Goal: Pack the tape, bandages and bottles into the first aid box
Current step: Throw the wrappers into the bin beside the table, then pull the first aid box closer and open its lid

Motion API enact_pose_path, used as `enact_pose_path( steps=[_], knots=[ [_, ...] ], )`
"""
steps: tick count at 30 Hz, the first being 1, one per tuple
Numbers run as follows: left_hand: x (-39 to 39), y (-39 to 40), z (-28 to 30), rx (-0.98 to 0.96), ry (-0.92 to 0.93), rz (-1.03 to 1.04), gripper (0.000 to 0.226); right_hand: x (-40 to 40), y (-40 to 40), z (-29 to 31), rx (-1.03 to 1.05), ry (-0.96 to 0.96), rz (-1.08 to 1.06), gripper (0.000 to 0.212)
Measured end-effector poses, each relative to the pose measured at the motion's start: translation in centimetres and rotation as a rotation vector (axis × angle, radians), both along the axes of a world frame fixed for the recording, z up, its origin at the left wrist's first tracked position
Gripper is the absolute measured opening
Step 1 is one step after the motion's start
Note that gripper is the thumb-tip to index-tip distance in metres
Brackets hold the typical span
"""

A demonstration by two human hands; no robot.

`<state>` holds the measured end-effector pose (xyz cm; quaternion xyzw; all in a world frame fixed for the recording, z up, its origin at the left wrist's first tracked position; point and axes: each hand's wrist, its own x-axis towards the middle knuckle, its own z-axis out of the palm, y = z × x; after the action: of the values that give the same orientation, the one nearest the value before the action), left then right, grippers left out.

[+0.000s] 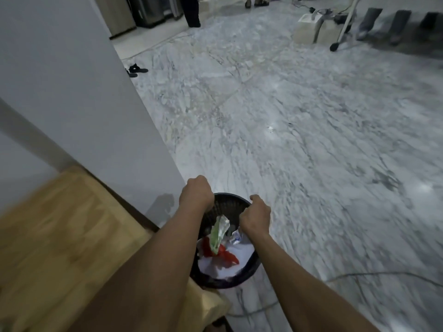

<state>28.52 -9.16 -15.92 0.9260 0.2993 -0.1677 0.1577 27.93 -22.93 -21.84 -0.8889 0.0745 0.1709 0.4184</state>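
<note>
A wooden table [55, 226] fills the lower left corner, with a white wall panel [79, 92] rising behind it. Just right of the table's edge, a black mesh wastebasket [230, 281] stands on the marble floor [299, 140], holding white paper, a red scrap and a green-and-silver wrapper [219, 232]. The person's left hand [197, 190] is curled into a fist at the basket's far-left rim; whether it grips the rim cannot be told, since the fingers are turned away from the camera. The right hand [256, 215] is likewise closed, over the right side of the rim (the frame is motion-blurred, so contact is unclear). Neither the first aid box nor the tape, bandages and bottles appear in view. Farther right and back, a pair of dark shoes, white containers [314, 28] and a wheeled stand [345, 22] sit on the floor.
</note>
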Motion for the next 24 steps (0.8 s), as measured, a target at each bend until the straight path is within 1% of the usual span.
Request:
enact_pose_path(
  steps=[5, 9, 13, 17, 20, 21, 23, 24],
  knots=[
    [-0.1, 0.6, 0.9, -0.016, -0.03, 0.013, 0.027, -0.3, 0.3, 1.1, 0.033, 0.017, -0.005, 0.041],
    [-0.8, 1.0, 3.3, -0.037, -0.13, 0.054, 0.03, -0.8, 1.0, 3.6, 0.075, -0.003, 0.015, 0.05],
    [-2.9, 1.2, 7.3, -0.041, -0.269, 0.069, 0.033, -2.1, 1.6, 7.7, 0.133, -0.067, 0.05, 0.048],
    [-6.6, 0.6, 12.8, -0.043, -0.436, 0.111, 0.021, -4.1, 2.0, 12.4, 0.212, -0.149, 0.083, 0.044],
    [-10.4, 0.1, 17.1, 0.009, -0.569, 0.107, 0.021, -6.1, 2.2, 16.1, 0.281, -0.233, 0.093, 0.041],
    [-11.9, 0.0, 18.3, 0.021, -0.61, 0.108, 0.023, -7.0, 2.4, 17.4, 0.303, -0.265, 0.103, 0.039],
    [-15.2, 0.0, 20.5, 0.018, -0.714, 0.161, 0.036, -9.3, 2.7, 20.2, 0.351, -0.338, 0.136, 0.036],
    [-17.0, 0.0, 21.4, 0.012, -0.775, 0.197, 0.039, -10.6, 2.9, 21.6, 0.381, -0.374, 0.153, 0.034]
  ],
)
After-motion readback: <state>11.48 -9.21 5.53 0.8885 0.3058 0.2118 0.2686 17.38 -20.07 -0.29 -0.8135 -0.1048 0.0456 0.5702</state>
